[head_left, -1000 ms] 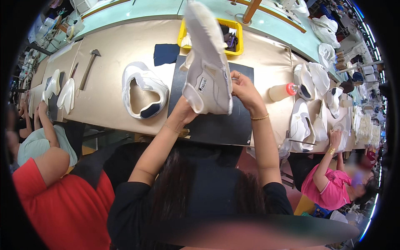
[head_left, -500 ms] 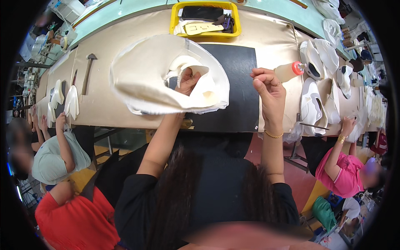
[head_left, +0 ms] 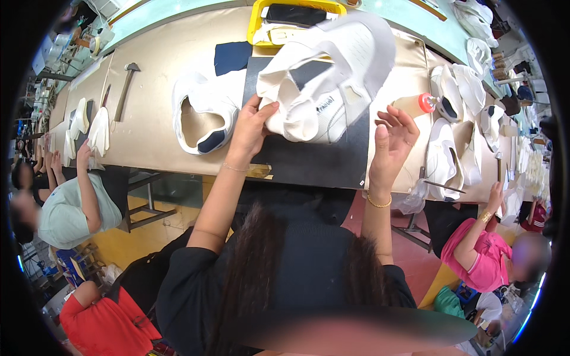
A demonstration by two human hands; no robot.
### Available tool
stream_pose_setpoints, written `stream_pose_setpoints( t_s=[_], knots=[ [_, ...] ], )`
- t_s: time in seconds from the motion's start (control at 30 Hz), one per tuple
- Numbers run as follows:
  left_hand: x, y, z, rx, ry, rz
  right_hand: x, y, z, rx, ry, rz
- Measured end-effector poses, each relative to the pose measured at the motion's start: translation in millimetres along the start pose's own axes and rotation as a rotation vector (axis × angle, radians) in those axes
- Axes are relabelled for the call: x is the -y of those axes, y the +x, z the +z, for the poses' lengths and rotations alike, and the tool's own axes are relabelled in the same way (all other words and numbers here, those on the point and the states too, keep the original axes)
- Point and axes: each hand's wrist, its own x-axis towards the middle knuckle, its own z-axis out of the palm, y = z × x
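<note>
My left hand [head_left: 254, 127] pinches a white shoe upper [head_left: 350, 65] by its collar end. The upper is held up over the black mat [head_left: 323, 166], tilted, with its toe part toward the far right and its stitched outer side showing. To the right of it my right hand [head_left: 393, 139] is raised with the fingers apart and nothing in them. Just beyond those fingers lies a bottle with a red cap [head_left: 425, 102]. A second white upper with a dark blue heel patch [head_left: 211, 141] rests on the table, left of my left hand.
A yellow bin [head_left: 256, 26] with a black flat object stands at the back. A dark blue piece [head_left: 233, 57] lies by the mat. A hammer [head_left: 124, 92] is at the left, several white uppers [head_left: 440, 151] at the right. Co-workers sit on both sides.
My left hand has turned the upper from its beige inner side to its outer side and swung it right. The second upper and the dark blue piece have come into sight. My right fingers have spread.
</note>
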Motion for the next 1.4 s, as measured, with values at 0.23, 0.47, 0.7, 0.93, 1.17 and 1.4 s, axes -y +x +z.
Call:
stream_pose_setpoints(
  t_s=[0.23, 0.47, 0.7, 0.93, 1.17, 1.4],
  knots=[
    [-16.2, -8.3, 6.0, -0.002, 0.528, -0.057, 2.8, -11.1, -8.2, 0.259, -0.510, -0.031],
    [-13.5, -9.1, -8.2, 0.033, 0.495, -0.116, 1.0, -11.4, 9.7, 0.238, -0.533, 0.080],
    [-4.9, 28.3, -9.5, -0.054, 0.141, -0.134, -8.4, 12.8, 37.3, 0.312, -0.651, -0.077],
    [-11.3, 43.6, -8.2, 0.142, 0.000, -0.327, 5.6, 3.2, 47.2, 0.403, -1.020, -0.071],
    [-8.6, 12.7, 24.2, 0.342, 0.167, -0.299, 29.2, -15.7, -0.9, 0.344, -0.327, 0.408],
    [-16.7, 2.6, 37.5, 0.461, 0.345, -0.205, 26.0, -28.9, -26.7, 0.211, -0.127, 0.405]
  ],
)
